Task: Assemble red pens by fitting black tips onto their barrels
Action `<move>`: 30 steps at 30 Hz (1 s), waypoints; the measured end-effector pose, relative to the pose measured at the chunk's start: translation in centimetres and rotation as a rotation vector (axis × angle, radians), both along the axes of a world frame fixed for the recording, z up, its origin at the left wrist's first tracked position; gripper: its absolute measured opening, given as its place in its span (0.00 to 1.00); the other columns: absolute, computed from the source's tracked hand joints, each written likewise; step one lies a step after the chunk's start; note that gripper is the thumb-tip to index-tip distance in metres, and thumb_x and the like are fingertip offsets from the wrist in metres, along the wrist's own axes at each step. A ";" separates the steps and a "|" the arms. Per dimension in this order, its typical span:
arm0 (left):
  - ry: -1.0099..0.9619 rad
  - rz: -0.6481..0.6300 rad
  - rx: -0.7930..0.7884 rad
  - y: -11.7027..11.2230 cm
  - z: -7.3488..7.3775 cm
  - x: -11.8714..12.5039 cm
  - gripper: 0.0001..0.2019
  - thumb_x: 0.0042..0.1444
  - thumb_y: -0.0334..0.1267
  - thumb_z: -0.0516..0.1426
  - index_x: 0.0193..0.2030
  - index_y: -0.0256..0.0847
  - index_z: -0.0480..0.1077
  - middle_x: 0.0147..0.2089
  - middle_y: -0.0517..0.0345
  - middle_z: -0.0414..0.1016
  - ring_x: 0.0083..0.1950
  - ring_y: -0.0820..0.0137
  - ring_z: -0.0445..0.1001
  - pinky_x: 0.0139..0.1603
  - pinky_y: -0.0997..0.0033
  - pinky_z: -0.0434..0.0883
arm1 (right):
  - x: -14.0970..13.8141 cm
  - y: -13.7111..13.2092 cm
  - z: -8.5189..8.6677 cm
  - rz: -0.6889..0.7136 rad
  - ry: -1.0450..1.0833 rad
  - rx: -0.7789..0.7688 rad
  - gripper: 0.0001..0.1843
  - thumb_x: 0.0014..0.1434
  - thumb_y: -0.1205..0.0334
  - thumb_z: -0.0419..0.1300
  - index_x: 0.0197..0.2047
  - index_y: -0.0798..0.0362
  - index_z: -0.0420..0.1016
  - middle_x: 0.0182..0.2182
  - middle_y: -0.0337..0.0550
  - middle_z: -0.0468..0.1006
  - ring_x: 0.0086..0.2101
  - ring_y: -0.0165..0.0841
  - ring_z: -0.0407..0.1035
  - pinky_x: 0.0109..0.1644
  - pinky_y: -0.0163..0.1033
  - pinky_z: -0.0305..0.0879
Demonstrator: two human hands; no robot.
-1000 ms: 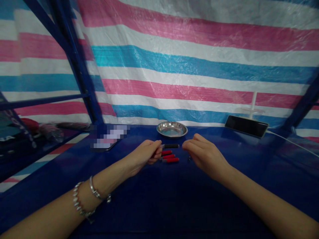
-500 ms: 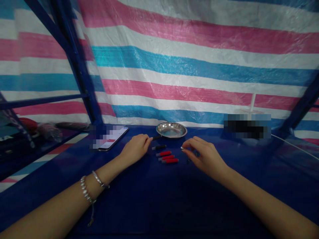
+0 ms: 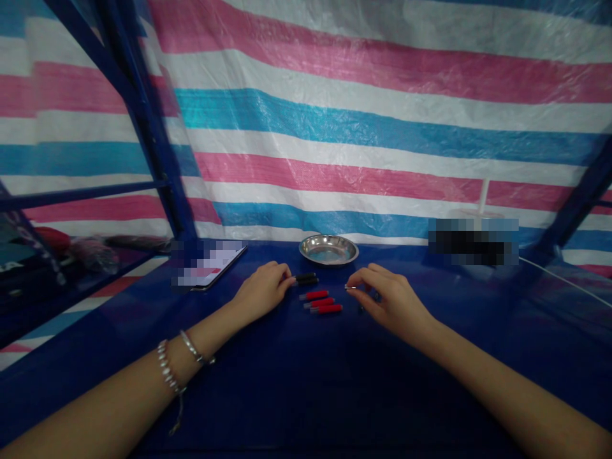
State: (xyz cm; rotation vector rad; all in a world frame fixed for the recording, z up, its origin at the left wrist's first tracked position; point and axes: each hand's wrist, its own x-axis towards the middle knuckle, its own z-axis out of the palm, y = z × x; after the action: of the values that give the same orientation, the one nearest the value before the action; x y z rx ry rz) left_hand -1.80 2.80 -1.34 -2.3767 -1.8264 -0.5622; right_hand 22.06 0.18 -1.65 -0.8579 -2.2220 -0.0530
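Note:
My left hand (image 3: 264, 286) pinches the clear end of a short black pen-like piece (image 3: 306, 276). That piece lies low over the table, right against a second black piece (image 3: 310, 282) of the same form. Just nearer to me are three red pen-like pieces (image 3: 317, 295) with clear ends, side by side. My right hand (image 3: 389, 292) is closed in a pinch on a small silvery piece (image 3: 350, 288), too small to name. Under its fingers are tiny dark bits (image 3: 362, 309), partly hidden.
A round steel dish (image 3: 329, 262) stands behind the pens on the blue table (image 3: 306, 382). At the left lies a phone (image 3: 215, 264), partly blurred out. A pixelated dark object (image 3: 473, 245) is at the back right. Blue posts and a striped sheet (image 3: 358, 121) enclose the table.
My left hand has brought its black piece down and nearer, from beside the dish to the other black piece. My right hand has barely shifted, still pinching the silvery piece.

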 end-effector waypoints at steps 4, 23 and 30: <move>-0.002 0.015 -0.006 0.0 0.0 0.1 0.10 0.54 0.41 0.47 0.32 0.41 0.66 0.33 0.58 0.67 0.36 0.72 0.66 0.36 0.74 0.62 | 0.0 0.1 0.0 -0.006 0.000 0.016 0.03 0.54 0.67 0.52 0.33 0.55 0.67 0.28 0.40 0.68 0.30 0.26 0.62 0.34 0.31 0.57; 0.007 0.030 -0.002 -0.3 0.2 0.1 0.10 0.54 0.41 0.48 0.36 0.44 0.67 0.33 0.59 0.65 0.35 0.72 0.66 0.36 0.73 0.62 | 0.0 -0.1 0.3 -0.004 0.020 0.003 0.04 0.54 0.68 0.52 0.32 0.55 0.67 0.28 0.39 0.68 0.30 0.25 0.61 0.32 0.30 0.57; -0.010 -0.019 0.048 -0.7 0.5 0.5 0.10 0.55 0.40 0.46 0.35 0.42 0.67 0.33 0.58 0.66 0.35 0.73 0.66 0.37 0.73 0.62 | 0.1 -0.1 0.3 0.000 0.023 0.021 0.04 0.54 0.67 0.52 0.32 0.55 0.68 0.27 0.40 0.69 0.30 0.26 0.62 0.32 0.30 0.57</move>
State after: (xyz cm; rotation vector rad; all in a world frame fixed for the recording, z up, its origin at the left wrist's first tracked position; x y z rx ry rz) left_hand -1.31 2.08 -0.87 -2.3673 -1.7758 -0.6141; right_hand 22.11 0.13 -1.32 -0.8431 -2.1958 -0.0664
